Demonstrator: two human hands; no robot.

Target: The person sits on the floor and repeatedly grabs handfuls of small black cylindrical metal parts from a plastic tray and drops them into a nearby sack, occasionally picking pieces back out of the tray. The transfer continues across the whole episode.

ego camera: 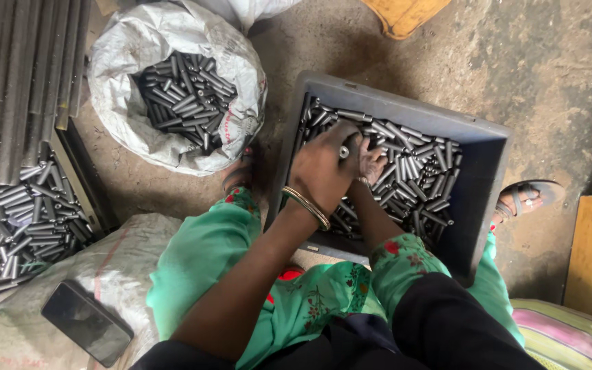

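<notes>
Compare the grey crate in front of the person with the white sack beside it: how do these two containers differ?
The crate is a rigid, grey, rectangular plastic box; the sack is soft, white woven cloth with its mouth rolled open in a round shape. Both hands, the left hand and the right hand, are inside the crate, while nobody touches the sack. The crate lies between the person's feet; the sack stands farther to the left. Both hold many short dark metal tubes.
</notes>
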